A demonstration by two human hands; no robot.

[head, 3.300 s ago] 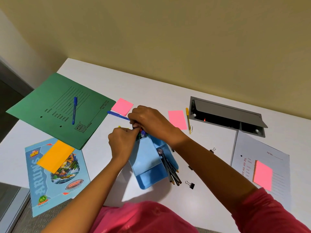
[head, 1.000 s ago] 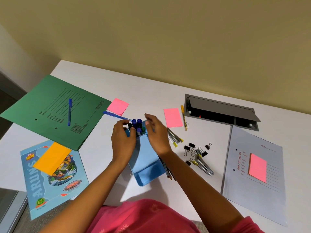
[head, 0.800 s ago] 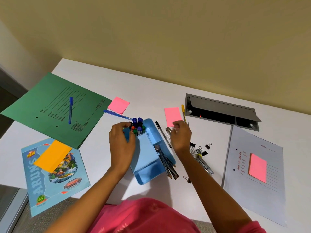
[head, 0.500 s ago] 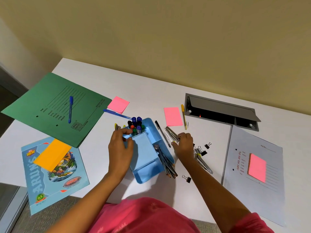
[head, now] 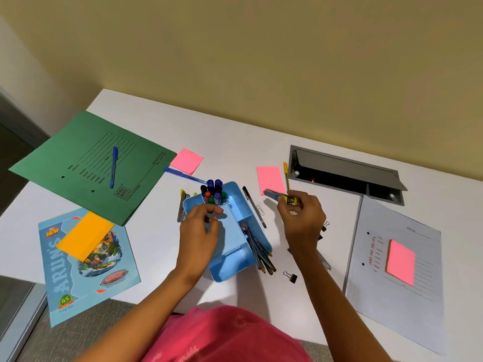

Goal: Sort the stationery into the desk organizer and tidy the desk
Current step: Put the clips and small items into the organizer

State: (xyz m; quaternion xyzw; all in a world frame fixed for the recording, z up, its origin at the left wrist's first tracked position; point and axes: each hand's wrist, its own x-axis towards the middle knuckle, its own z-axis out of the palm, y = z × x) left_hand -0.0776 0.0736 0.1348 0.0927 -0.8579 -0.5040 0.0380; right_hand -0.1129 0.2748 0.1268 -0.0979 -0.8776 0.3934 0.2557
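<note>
L hand [head: 200,228] curled on organizer [head: 236,265], grip loose; R hand [head: 300,218] raised, grip clamped on clips [head: 281,197].

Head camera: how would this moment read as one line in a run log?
left hand: resting on blue organizer, empty | right hand: lifting metal file clip | loose: black pen, binder clip

- Head camera looks forward and steeply down, close above the desk organizer [head: 230,231].
- Beyond the organizer, the wall fills the frame's top.
</note>
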